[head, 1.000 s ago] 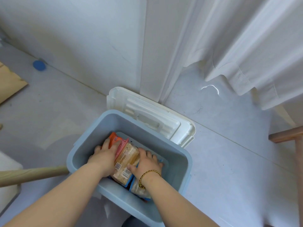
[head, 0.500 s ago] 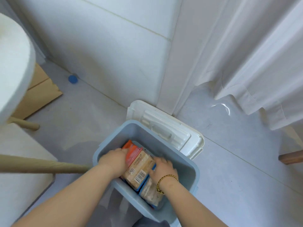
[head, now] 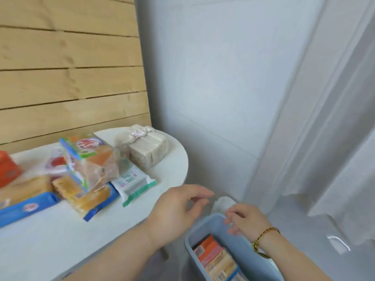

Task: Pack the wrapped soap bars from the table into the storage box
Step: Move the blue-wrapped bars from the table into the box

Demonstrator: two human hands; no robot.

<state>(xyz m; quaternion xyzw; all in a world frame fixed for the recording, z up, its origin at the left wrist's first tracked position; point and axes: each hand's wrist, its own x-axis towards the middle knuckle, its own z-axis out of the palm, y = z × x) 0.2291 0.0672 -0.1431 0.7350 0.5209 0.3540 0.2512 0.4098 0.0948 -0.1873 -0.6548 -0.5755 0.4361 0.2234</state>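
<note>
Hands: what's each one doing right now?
Left hand: open, empty, above the table edge.
Right hand: open, empty, over the blue storage box.

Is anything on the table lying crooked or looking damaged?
No damage shows. The soap packs on the table lie in a loose, overlapping heap, and one green-topped pack rests tilted on others. Motion blur hides finer detail.

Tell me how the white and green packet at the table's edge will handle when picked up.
The white and green packet lies flat with crimped film ends, so it probably feels light and slightly floppy. Its glossy wrapper may be slippery. It rests partly against the blue-ended soap pack, so lifting it could nudge that pack.
</note>
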